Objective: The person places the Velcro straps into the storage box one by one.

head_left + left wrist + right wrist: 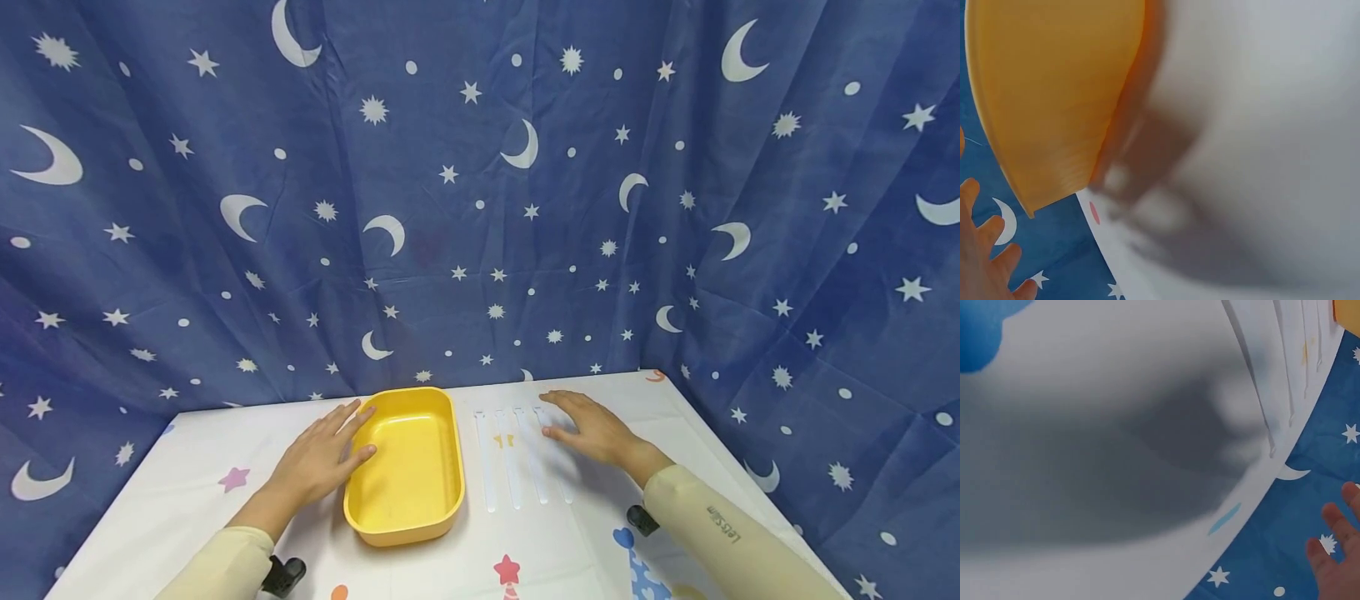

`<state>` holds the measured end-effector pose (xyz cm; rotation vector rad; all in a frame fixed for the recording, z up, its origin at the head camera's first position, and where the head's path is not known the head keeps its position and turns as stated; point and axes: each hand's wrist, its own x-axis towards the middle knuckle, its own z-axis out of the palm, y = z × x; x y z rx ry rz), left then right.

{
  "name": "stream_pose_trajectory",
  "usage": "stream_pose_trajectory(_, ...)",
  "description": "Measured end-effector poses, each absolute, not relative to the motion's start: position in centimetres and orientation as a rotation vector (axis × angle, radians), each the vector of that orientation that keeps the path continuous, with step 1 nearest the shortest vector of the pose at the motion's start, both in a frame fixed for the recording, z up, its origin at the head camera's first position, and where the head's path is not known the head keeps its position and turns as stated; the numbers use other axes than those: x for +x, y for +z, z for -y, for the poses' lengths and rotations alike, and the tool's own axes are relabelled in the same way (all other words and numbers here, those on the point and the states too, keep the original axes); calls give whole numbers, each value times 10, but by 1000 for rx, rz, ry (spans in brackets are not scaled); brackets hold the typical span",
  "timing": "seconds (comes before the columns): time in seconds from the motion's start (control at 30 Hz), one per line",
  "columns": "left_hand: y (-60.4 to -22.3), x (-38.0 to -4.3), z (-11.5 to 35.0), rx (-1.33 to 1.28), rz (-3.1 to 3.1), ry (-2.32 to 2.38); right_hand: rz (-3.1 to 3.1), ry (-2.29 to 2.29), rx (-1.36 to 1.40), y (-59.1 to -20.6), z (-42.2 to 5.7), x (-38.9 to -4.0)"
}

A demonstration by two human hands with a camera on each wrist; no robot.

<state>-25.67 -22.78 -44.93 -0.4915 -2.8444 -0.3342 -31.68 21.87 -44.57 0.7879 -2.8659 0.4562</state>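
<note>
Sleeve [693, 504] behind right grip [598, 429]: "LetsSlim", head view only. Fingers extended, unladen, beside pale strips [487, 467]. Left grip [318, 457] likewise, by yellow tray [408, 471]; left wrist view shows its outer wall [1054, 94].

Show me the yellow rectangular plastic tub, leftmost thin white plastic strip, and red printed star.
Yellow rectangular plastic tub [408, 475], head view: inside floor.
Leftmost thin white plastic strip [486, 462], head view: its middle.
Red printed star [507, 571], head view: its centre.

A blue curtain [435, 225] with white moons [63, 167], stars [471, 92] and dots [411, 67] hangs behind the desk [172, 500], whose white surface bears a pink star [234, 479], a red star [507, 570] and a blue heart [623, 538].
</note>
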Motion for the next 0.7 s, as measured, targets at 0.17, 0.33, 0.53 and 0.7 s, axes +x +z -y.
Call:
stream_pose_trajectory(0.17,-453,-257,228,-436,2871,-386,2873,500,741,-452,-220,-315)
stream_pose_trajectory(0.33,-457,-257,228,-418,2857,-491,2909,500,655,-459,-221,-314)
stream_pose_trajectory(0.53,-464,-258,227,-380,2859,-563,2962,550,548,-467,-221,-313)
stream_pose_trajectory(0.7,-468,-259,227,-318,2882,-639,2985,562,466,-475,-221,-312)
